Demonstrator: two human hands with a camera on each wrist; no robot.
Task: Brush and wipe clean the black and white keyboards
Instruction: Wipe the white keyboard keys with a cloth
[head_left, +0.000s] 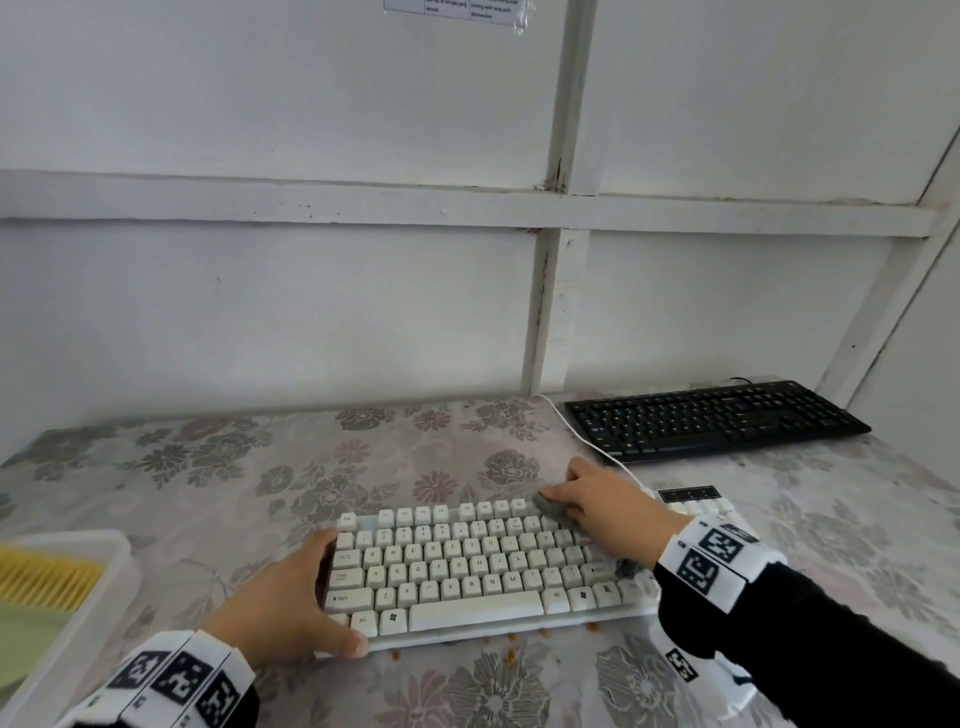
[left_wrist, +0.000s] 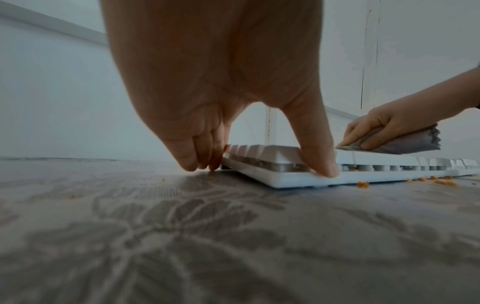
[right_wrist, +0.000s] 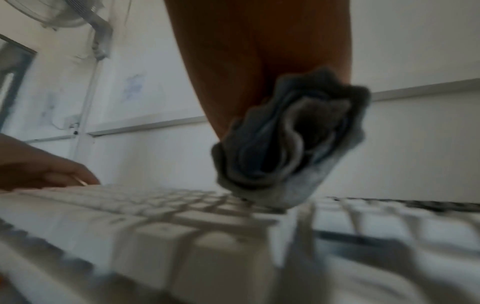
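The white keyboard (head_left: 467, 566) lies in front of me on the flowered tablecloth (head_left: 260, 467). My left hand (head_left: 291, 603) grips its left end, thumb on the front edge, fingers down the side (left_wrist: 202, 158). My right hand (head_left: 602, 499) presses a folded grey cloth (head_left: 550, 505) onto the upper right keys; in the left wrist view this cloth (left_wrist: 405, 144) lies flat on the keys, and in the right wrist view the bunched cloth (right_wrist: 291, 144) hangs below the palm. The black keyboard (head_left: 711, 418) rests at the back right, untouched.
A white plastic tray (head_left: 98, 561) at the left edge holds a yellow-bristled brush (head_left: 47, 577). Orange crumbs (head_left: 514, 639) lie along the white keyboard's front edge. A white cable (head_left: 576, 431) runs between the keyboards. The wall stands close behind the table.
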